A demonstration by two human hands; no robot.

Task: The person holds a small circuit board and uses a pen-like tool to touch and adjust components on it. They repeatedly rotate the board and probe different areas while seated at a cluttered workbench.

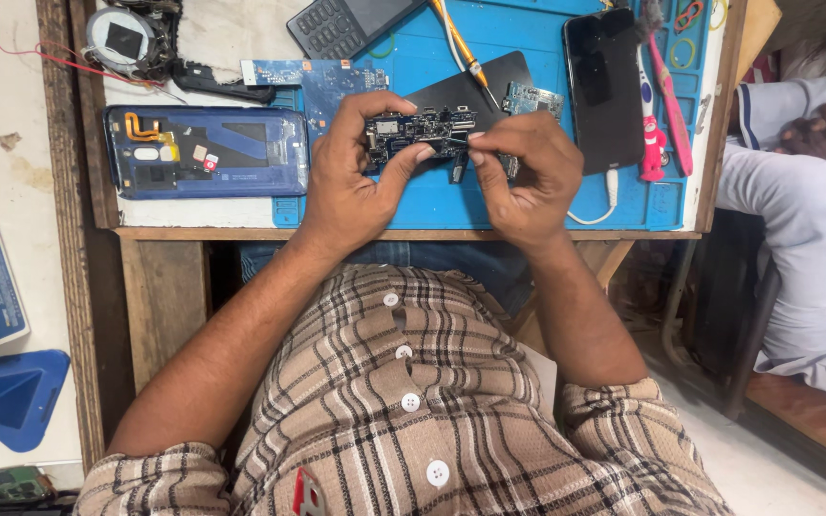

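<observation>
Inspecting: board (423,129) pinched at both ends over blue mat (547,205), left hand (351,172) and right hand (523,172) fingers closed on it. Opened phone (205,151) lies left. Next probably calls for steady grip, careful turning.

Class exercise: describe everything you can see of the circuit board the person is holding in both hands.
The circuit board is a small, dark, elongated board crowded with metal shields and tiny components. It is held level and lengthwise above the blue work mat, clear of it. The left hand pinches its left end, thumb beneath; the right hand grips its right end with fingertips. Its underside is hidden.
</observation>
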